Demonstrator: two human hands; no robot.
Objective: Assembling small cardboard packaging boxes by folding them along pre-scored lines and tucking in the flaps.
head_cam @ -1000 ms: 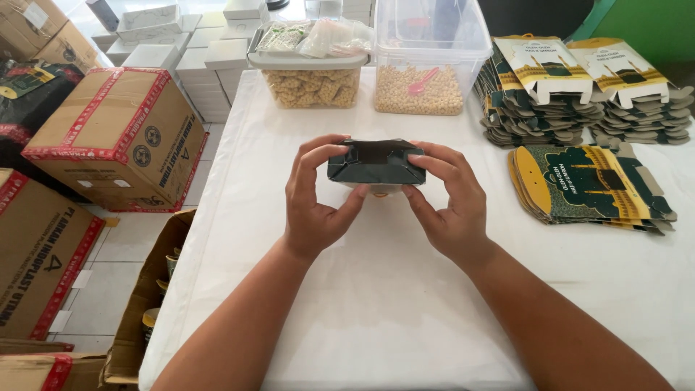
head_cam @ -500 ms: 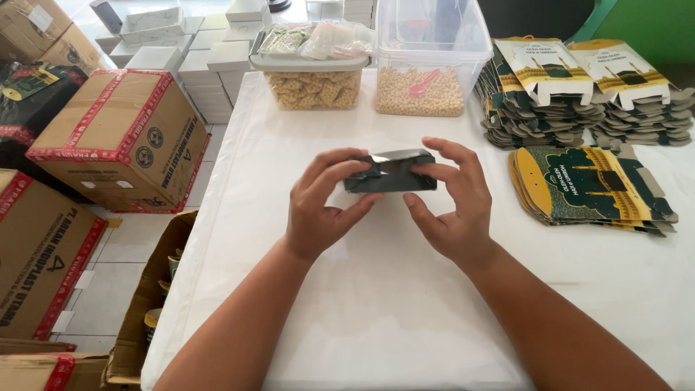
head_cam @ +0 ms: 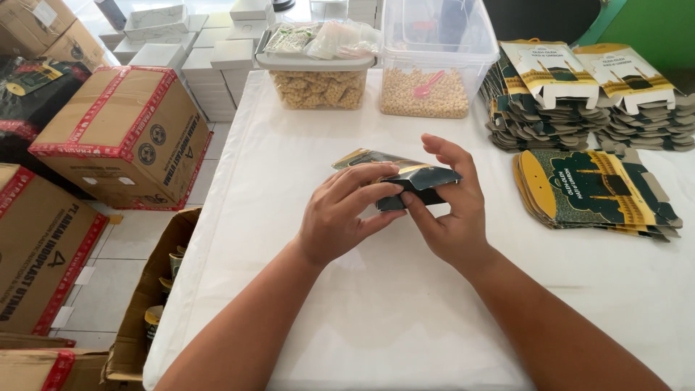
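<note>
Head view: above the middle of the bench, the left hand and right hand both pinch a small dark carton; thin card, probably light and easily creased; best held by its folded edges.

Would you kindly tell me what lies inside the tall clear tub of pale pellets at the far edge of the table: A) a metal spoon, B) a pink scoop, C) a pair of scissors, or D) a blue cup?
B: a pink scoop lies on the pale pellets inside the clear tub, beyond the left hand and right hand folding a dark carton.
</note>
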